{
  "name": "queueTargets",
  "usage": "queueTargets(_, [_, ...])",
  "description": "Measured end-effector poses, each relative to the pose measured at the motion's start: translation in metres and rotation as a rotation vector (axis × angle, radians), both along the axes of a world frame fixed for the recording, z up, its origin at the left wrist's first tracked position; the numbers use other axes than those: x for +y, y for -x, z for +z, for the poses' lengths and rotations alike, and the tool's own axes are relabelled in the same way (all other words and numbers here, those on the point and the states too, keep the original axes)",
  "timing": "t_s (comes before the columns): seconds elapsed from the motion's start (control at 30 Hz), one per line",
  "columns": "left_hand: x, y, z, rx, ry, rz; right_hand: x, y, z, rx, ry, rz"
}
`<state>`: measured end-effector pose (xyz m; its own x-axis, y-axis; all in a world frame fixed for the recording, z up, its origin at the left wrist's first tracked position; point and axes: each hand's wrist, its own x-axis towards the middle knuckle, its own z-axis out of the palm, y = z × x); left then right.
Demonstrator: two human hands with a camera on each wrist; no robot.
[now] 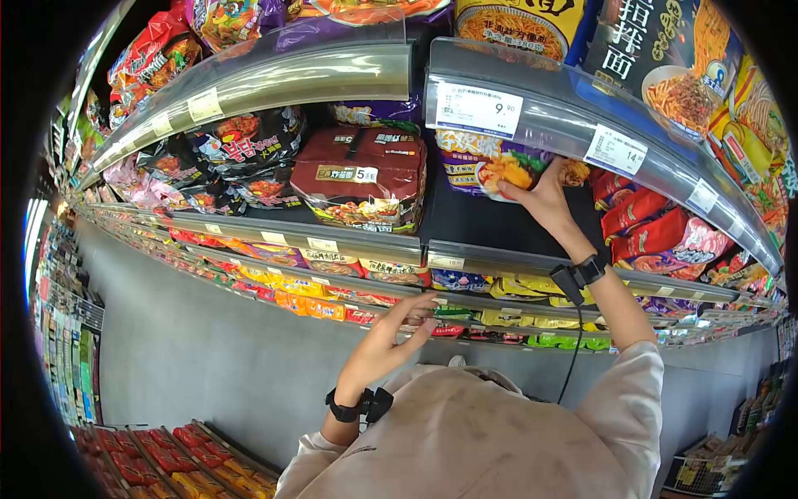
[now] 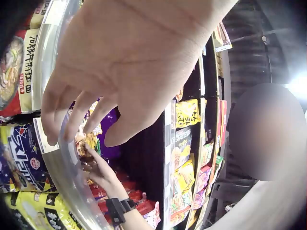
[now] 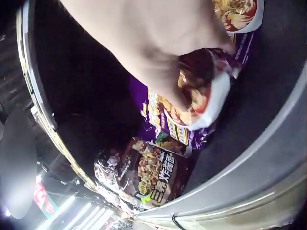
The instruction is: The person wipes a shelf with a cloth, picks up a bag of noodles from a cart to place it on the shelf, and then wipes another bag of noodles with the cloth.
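Note:
My right hand (image 1: 546,201) reaches onto the shelf beneath the price rail and grips a purple packet of instant noodles (image 1: 475,164), its thumb on the printed front. In the right wrist view the fingers curl over the packet (image 3: 169,117), covering part of its bowl picture. Another purple packet (image 3: 237,17) lies beside it there. My left hand (image 1: 384,345) hangs in front of the lower shelves with its fingers loosely bent and nothing in them. In the left wrist view its palm (image 2: 129,62) fills the upper part.
A brown multipack of noodles (image 1: 359,179) stands left of the purple packet, with black packets (image 1: 245,154) further left. Red packets (image 1: 648,220) lie to the right. A clear curved rail with price tags (image 1: 478,108) overhangs the shelf. Lower shelves (image 1: 366,266) hold more packets.

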<state>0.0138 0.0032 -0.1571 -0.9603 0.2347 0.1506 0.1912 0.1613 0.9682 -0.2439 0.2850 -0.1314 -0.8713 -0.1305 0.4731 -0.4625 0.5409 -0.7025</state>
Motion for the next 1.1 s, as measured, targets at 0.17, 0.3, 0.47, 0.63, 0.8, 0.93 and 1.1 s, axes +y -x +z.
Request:
queueTargets(0.17, [0.000,0.001,-0.009,-0.007,0.001,0.062,0.027,0.017,0.003,-0.249,-0.042,0.184])
queueTargets(0.3, [0.000,0.005,-0.015,-0.019,0.034,0.097,0.028,0.030,0.000,-0.060,-0.171,0.165])
queueTargets(0.47, [0.002,0.007,-0.010,-0.015,0.044,0.095,0.032,0.041,-0.005,-0.129,-0.119,0.213])
queueTargets(0.63, [0.002,0.011,-0.013,-0.041,0.062,0.030,0.042,-0.004,0.002,-0.219,-0.060,0.060])
queueTargets(0.8, [0.001,0.016,-0.021,-0.096,0.069,-0.067,0.039,-0.087,0.015,-0.266,0.198,0.105])
queueTargets(0.93, [0.003,0.028,-0.043,-0.157,0.005,-0.156,0.006,-0.119,0.029,-0.272,0.082,0.042])
queueTargets(1.1, [-0.001,0.020,-0.039,-0.097,0.054,-0.199,0.006,-0.086,0.013,-0.250,0.110,0.280])
